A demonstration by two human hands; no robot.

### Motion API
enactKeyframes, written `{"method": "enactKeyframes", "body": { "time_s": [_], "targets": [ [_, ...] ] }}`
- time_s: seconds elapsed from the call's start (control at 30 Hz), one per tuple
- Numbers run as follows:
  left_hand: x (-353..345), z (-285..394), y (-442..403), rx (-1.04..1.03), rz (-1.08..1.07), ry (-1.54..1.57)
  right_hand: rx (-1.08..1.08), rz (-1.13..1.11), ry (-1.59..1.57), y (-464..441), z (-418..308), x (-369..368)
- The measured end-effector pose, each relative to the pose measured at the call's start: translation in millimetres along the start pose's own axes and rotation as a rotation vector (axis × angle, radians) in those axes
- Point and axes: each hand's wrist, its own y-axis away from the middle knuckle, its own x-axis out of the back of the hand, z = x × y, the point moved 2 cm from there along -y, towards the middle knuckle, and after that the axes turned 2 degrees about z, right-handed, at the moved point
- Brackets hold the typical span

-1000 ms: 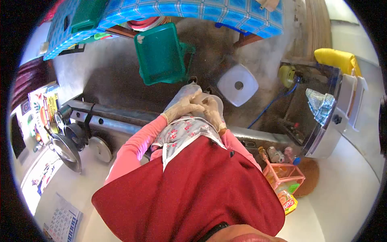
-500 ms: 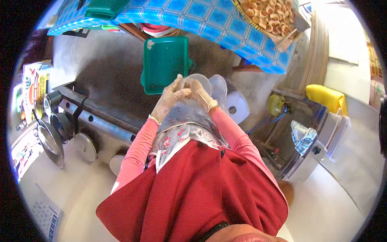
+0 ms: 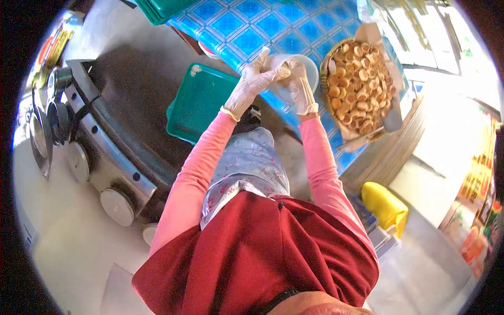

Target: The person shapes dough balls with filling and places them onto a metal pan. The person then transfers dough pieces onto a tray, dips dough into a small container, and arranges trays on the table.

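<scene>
Both of my hands wear thin whitish gloves and meet at a round translucent plastic tub point(image 3: 311, 67), near the edge of the blue checked tabletop. My left hand point(image 3: 251, 84) is closed at the tub's left side, its fingers reaching across toward my other hand. My right hand point(image 3: 300, 90) curls over the tub's near side, fingertips bent inward. Whether anything small sits between the fingertips is hidden. To the right of the tub lies a round woven tray point(image 3: 326, 86) heaped with small round baked pieces point(image 3: 359, 84). A flat metal scraper point(image 3: 392, 116) rests at its edge.
A blue checked tablecloth point(image 3: 247, 39) covers the table. Below it, left of my legs, is a green plastic tray point(image 3: 197, 105). Several pans and lids point(image 3: 116, 206) are at the metal stove point(image 3: 118, 157) on the left. A yellow object point(image 3: 385, 205) stands at right.
My view has turned right and moved nearer the table. Both hands, with the tub, have moved from above the floor to the table's edge, beside the woven tray.
</scene>
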Motion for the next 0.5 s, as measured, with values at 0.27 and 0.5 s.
{"method": "enactKeyframes", "body": {
  "time_s": [0.27, 0.5],
  "targets": [
    [-24, -21, -66, 0.070, 0.146, 0.419, 0.105, -0.139, -0.451, -62, -40, 42],
    [-17, -25, -89, 0.011, 0.344, 0.450, -0.013, -0.160, -0.773, -89, -58, 34]
  ]
}}
